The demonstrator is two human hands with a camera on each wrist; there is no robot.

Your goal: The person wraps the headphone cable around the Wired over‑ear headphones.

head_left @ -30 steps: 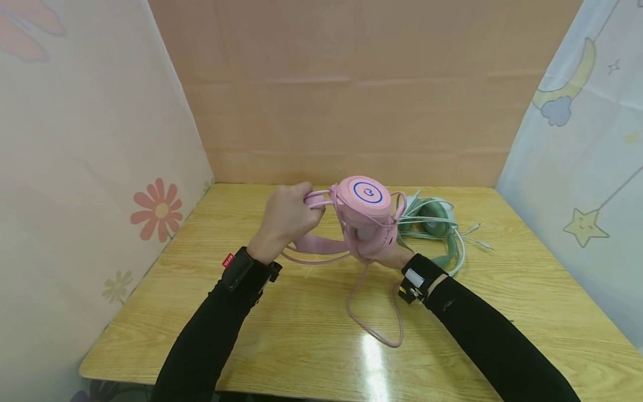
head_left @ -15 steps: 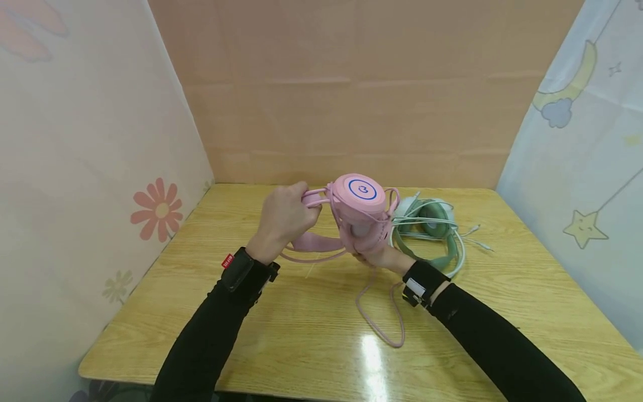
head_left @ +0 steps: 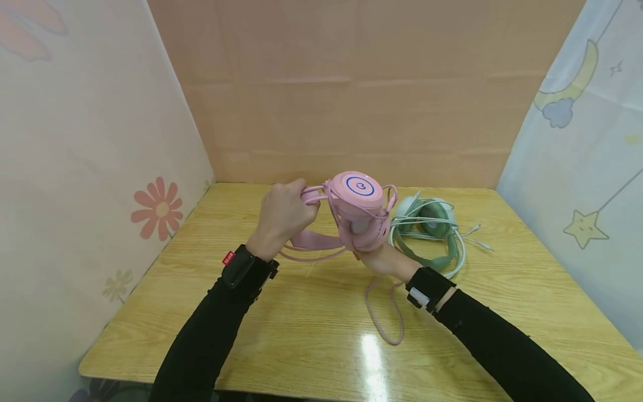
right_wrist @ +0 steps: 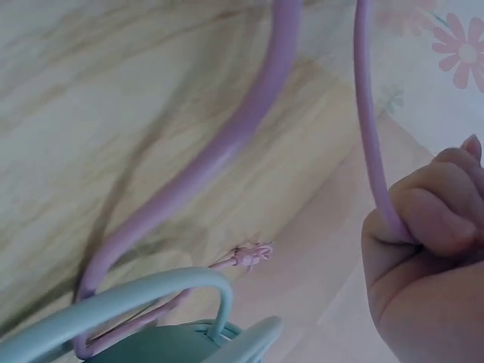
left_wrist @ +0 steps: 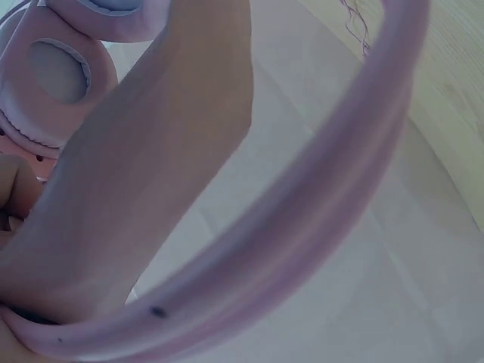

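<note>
Pink headphones [head_left: 364, 220] are held up over the table with their pink cable wound around the ear cups. My left hand [head_left: 286, 215] grips them by the cable loops [head_left: 313, 195] at their left side. Below that hand runs the pink headband [head_left: 316, 241]. Under the ear cups my right hand [head_left: 384, 259] has its fingers curled around the pink cable [right_wrist: 370, 136], as the right wrist view shows. One slack loop of cable hangs below this hand. In the left wrist view, padded ear cups [left_wrist: 64, 76] show at upper left, and a cable strand crosses the foreground.
Green headphones [head_left: 437, 218] with a pale, wound cable lie on the wooden table [head_left: 301, 346], just beyond my right hand. Their plug ends [head_left: 479, 240] point right. Patterned cloths hang at left and right, with a brown panel [head_left: 351, 95] at the back.
The pink headphones have shifted slightly left and up with my left hand. My right hand has come out lower under the ear cups, and the hanging cable loop has become smaller.
</note>
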